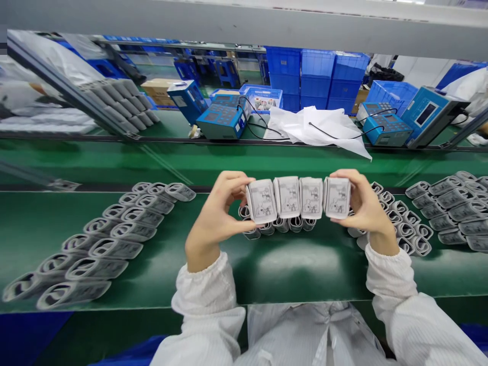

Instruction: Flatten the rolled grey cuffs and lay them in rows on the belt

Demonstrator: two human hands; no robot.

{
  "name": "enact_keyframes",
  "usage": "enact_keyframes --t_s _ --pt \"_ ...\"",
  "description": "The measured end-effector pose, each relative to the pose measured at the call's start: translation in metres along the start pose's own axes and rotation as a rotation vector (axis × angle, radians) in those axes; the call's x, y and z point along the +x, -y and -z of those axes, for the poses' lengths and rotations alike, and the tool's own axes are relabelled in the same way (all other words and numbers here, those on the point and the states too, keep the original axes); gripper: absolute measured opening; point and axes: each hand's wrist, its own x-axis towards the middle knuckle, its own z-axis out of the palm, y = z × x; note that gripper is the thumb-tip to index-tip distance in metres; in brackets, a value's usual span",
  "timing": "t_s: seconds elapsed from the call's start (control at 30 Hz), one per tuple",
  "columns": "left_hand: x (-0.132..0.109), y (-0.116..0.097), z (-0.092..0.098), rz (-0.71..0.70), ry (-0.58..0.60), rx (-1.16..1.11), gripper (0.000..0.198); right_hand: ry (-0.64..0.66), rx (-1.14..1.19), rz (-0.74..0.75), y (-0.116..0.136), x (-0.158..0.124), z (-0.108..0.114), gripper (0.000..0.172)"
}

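Between my two hands I hold a row of several rolled grey cuffs point(298, 198), pressed end to end and lifted a little above the green table point(290, 269). My left hand point(221, 211) clamps the row's left end and my right hand point(360, 203) clamps its right end, fingers curled on both. The cuffs' printed white faces point at me. More rolled cuffs point(280, 224) lie on the table just beneath the held row.
A double row of rolled cuffs point(110, 239) runs along the table at left, and more cuffs point(450, 208) lie at right. Behind a green conveyor strip stand blue test devices point(223, 119), white plastic bags point(316, 127) and stacked blue crates point(316, 76).
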Motion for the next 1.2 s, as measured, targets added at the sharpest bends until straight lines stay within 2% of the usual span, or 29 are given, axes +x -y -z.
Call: enact_keyframes --t_s 0.07,0.13,0.23,0.3,0.4,0.43,0.5,0.6,0.67,0.7,0.77,0.83,0.93,1.03,1.1,1.13,1.2 --pt "-0.027 -0.008 -0.001 0.062 0.091 0.045 0.073 0.153 -0.035 -0.034 0.0 -0.017 -0.007 0.091" --pt "-0.065 -0.011 -0.009 0.148 0.174 0.086 0.061 0.278 -0.081 -0.06 -0.006 -0.04 -0.019 0.085" --pt "-0.128 -0.004 -0.03 0.264 0.259 0.184 0.045 0.429 -0.254 -0.069 -0.024 -0.077 -0.044 0.065" --pt "-0.163 0.006 -0.044 0.27 0.264 0.324 0.038 0.536 -0.42 -0.06 -0.035 -0.094 -0.061 0.05" --pt "-0.194 0.013 -0.056 0.24 0.267 0.466 0.042 0.629 -0.545 -0.002 -0.041 -0.105 -0.079 0.028" --pt "-0.2 0.012 -0.058 0.253 0.284 0.479 0.043 0.638 -0.541 0.027 -0.04 -0.105 -0.082 0.027" --pt "-0.205 0.003 -0.061 0.301 0.271 0.509 0.047 0.615 -0.515 0.079 -0.035 -0.104 -0.08 0.035" --pt "-0.205 -0.021 -0.073 0.309 0.063 0.576 0.059 0.469 -0.54 0.062 -0.033 -0.103 -0.052 0.045" --pt "-0.2 -0.039 -0.089 0.239 -0.064 0.517 0.057 0.313 -0.644 -0.031 -0.039 -0.108 -0.014 0.045" --pt "-0.195 -0.047 -0.099 0.184 -0.076 0.449 0.054 0.253 -0.719 -0.093 -0.045 -0.112 0.009 0.043" --pt "-0.178 -0.06 -0.12 0.043 0.002 0.301 0.047 0.174 -0.892 -0.263 -0.059 -0.124 0.06 0.047" --pt "-0.152 -0.066 -0.141 -0.116 0.175 0.223 0.039 0.123 -0.993 -0.448 -0.072 -0.141 0.107 0.062" --pt "-0.106 -0.059 -0.167 -0.247 0.457 0.276 0.034 0.046 -1.088 -0.754 -0.084 -0.165 0.153 0.09" --pt "-0.064 -0.035 -0.183 -0.183 0.631 0.391 0.066 0.115 -1.088 -1.012 -0.082 -0.179 0.163 0.106" --pt "-0.047 -0.014 -0.186 -0.088 0.671 0.457 0.08 0.147 -1.058 -1.055 -0.076 -0.18 0.155 0.109" --pt "-0.043 -0.004 -0.183 -0.053 0.682 0.485 0.076 0.15 -1.054 -1.056 -0.073 -0.179 0.149 0.108" --pt "-0.04 0.015 -0.173 -0.038 0.704 0.521 0.057 0.162 -1.044 -1.056 -0.067 -0.175 0.135 0.107"
